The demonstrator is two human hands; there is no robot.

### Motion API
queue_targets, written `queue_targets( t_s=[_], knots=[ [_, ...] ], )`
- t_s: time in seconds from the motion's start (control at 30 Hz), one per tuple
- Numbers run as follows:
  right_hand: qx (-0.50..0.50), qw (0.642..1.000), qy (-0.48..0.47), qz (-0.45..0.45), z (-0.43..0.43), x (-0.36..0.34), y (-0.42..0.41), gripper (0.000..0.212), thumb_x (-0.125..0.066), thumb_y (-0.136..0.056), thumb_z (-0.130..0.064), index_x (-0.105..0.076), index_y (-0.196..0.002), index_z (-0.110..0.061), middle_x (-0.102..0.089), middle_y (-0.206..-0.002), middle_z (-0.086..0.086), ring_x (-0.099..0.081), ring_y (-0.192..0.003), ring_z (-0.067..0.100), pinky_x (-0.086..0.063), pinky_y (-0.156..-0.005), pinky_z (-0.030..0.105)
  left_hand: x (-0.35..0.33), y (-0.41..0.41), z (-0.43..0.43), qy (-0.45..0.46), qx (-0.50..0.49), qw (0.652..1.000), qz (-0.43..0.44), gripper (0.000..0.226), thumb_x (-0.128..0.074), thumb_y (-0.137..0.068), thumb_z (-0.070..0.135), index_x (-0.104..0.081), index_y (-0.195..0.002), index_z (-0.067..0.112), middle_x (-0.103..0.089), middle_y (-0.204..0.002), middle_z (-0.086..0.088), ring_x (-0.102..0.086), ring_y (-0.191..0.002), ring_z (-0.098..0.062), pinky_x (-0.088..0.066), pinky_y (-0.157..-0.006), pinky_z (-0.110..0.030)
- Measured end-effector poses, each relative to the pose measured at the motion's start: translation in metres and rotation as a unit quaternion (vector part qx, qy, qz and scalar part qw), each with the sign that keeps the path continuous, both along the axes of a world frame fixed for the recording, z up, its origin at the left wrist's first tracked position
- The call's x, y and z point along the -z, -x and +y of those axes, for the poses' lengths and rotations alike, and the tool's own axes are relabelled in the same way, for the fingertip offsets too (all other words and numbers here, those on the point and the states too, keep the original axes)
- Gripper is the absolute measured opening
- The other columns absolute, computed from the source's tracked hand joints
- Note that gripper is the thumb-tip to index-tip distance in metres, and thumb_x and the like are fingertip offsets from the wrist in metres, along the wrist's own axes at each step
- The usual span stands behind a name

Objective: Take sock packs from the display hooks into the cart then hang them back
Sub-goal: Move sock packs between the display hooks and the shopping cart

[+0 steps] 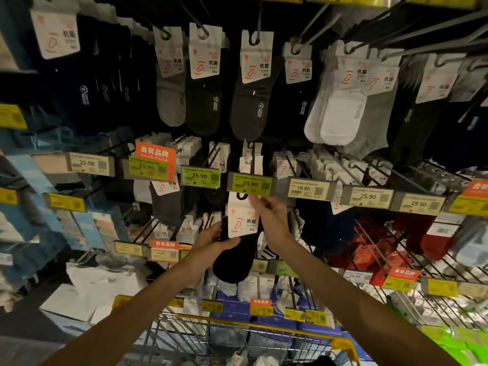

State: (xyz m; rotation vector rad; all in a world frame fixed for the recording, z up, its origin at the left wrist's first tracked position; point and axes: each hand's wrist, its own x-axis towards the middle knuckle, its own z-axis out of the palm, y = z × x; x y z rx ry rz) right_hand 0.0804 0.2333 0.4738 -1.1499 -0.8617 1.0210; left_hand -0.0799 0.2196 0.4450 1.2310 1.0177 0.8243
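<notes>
The display wall (396, 143) fills the view from edge to edge: rows of thin metal hooks (314, 21) jut forward, each hung with sock packs, and each row is fronted by a strip of flat plastic price labels. The rows stand close together, so the packs of one row hang down to the labels of the next. Little free room shows between neighbouring hooks.

At the bottom edge stands the cart (264, 327), a basket of grey wire with a yellow rim, its open top just under the forearms. A few pale and dark packs lie in it, too blurred to tell apart.

The sock pack (233, 262) is held up near the middle of the display, clear of the cart and in front of the lower rows. It is a black, soft knitted sock with a rounded toe hanging down, topped by a stiff white card with red print and a dark hanging hole. The card's top edge sits just under the yellow-green label reading 25.90 (249, 184).

The left hand (212, 240) grips the sock's body, thumb across the front and fingers behind. The right hand (273, 217) pinches the card's upper right edge between its fingers (257, 203), beside the hole. Whether the hole is on a hook cannot be told.
</notes>
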Motion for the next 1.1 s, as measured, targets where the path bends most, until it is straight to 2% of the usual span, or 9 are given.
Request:
queue_targets(
  t_s=[0.07, 0.17, 0.3, 0.43, 0.53, 0.7, 0.93, 1.03, 1.1],
  knots=[
    [0.023, 1.0, -0.007, -0.003, 0.003, -0.003, 0.001, 0.018, -0.065, -0.091, -0.008, -0.067, -0.102, 0.006, -0.072, -0.092, 0.013, -0.068, -0.088, 0.029, -0.053, -0.071, 0.036, -0.006, -0.003, 0.003, 0.025, -0.021, 0.999, -0.028, 0.041, -0.072, -0.087, 0.01, -0.063, -0.124, 0.023, -0.072, -0.115, 0.002, -0.065, -0.111, -0.016, -0.05, -0.093, -0.029],
    [0.039, 0.999, -0.027, -0.015, 0.004, -0.009, 0.001, 0.017, -0.062, -0.09, 0.0, -0.068, -0.106, 0.002, -0.074, -0.083, -0.005, -0.07, -0.077, 0.01, -0.054, -0.061, 0.024, -0.015, -0.005, 0.008, 0.04, -0.027, 0.998, -0.043, 0.034, -0.071, -0.089, 0.017, -0.065, -0.121, 0.023, -0.073, -0.115, 0.001, -0.068, -0.105, -0.013, -0.052, -0.085, -0.025],
    [0.048, 0.996, -0.056, -0.044, 0.003, -0.012, 0.003, 0.018, -0.062, -0.09, 0.001, -0.07, -0.091, -0.015, -0.074, -0.075, -0.013, -0.069, -0.072, 0.005, -0.055, -0.061, 0.024, -0.018, -0.011, 0.009, 0.013, -0.036, 0.999, -0.023, 0.029, -0.069, -0.091, 0.023, -0.066, -0.12, 0.023, -0.073, -0.114, 0.0, -0.068, -0.106, -0.015, -0.052, -0.081, -0.025],
    [0.057, 0.993, -0.08, -0.059, 0.002, -0.014, 0.003, 0.021, -0.062, -0.089, 0.004, -0.068, -0.086, -0.017, -0.072, -0.074, -0.012, -0.068, -0.071, 0.004, -0.054, -0.06, 0.022, -0.013, -0.014, 0.009, 0.012, -0.034, 0.998, -0.043, 0.027, -0.068, -0.092, 0.02, -0.067, -0.118, 0.025, -0.073, -0.114, 0.001, -0.068, -0.107, -0.013, -0.053, -0.092, -0.025],
    [0.055, 0.994, -0.068, -0.058, 0.005, -0.017, 0.004, 0.02, -0.065, -0.088, -0.001, -0.066, -0.081, -0.02, -0.07, -0.074, -0.01, -0.068, -0.07, 0.005, -0.054, -0.062, 0.027, -0.009, -0.012, 0.011, 0.02, -0.034, 0.998, -0.051, 0.027, -0.069, -0.09, 0.022, -0.068, -0.118, 0.025, -0.073, -0.115, 0.001, -0.067, -0.111, -0.015, -0.05, -0.1, -0.033],
    [0.082, 0.993, -0.063, -0.054, 0.008, -0.014, 0.006, 0.022, -0.064, -0.087, 0.0, -0.065, -0.083, -0.022, -0.071, -0.076, -0.01, -0.067, -0.073, 0.006, -0.055, -0.066, 0.03, -0.009, -0.013, 0.018, 0.011, -0.033, 0.998, -0.049, 0.025, -0.068, -0.091, 0.02, -0.069, -0.115, 0.026, -0.074, -0.112, 0.001, -0.068, -0.108, -0.016, -0.052, -0.095, -0.031],
    [0.104, 0.992, -0.057, -0.044, 0.02, -0.01, 0.007, 0.014, -0.059, -0.09, -0.001, -0.063, -0.083, -0.013, -0.068, -0.073, -0.007, -0.064, -0.068, 0.002, -0.051, -0.061, 0.026, -0.01, -0.014, 0.028, 0.013, -0.029, 0.998, -0.045, 0.032, -0.069, -0.091, 0.022, -0.068, -0.123, 0.022, -0.073, -0.114, 0.0, -0.067, -0.111, -0.019, -0.048, -0.104, -0.039],
    [0.105, 0.989, -0.055, -0.092, 0.027, -0.004, 0.004, 0.021, -0.054, -0.093, -0.003, -0.062, -0.08, -0.018, -0.068, -0.079, 0.0, -0.064, -0.072, 0.005, -0.049, -0.061, 0.024, -0.008, -0.015, 0.035, 0.012, -0.029, 0.999, -0.038, 0.03, -0.069, -0.091, 0.025, -0.069, -0.12, 0.027, -0.074, -0.113, 0.002, -0.067, -0.11, -0.017, -0.049, -0.103, -0.039],
    [0.1, 0.982, -0.077, -0.141, 0.031, 0.003, 0.001, 0.013, -0.054, -0.094, -0.007, -0.064, -0.09, -0.015, -0.069, -0.089, 0.004, -0.064, -0.082, 0.011, -0.049, -0.067, 0.025, -0.007, -0.017, 0.043, 0.008, -0.028, 0.999, -0.034, 0.027, -0.069, -0.091, 0.029, -0.069, -0.118, 0.03, -0.073, -0.114, 0.004, -0.067, -0.111, -0.017, -0.049, -0.103, -0.038]
  ],
)
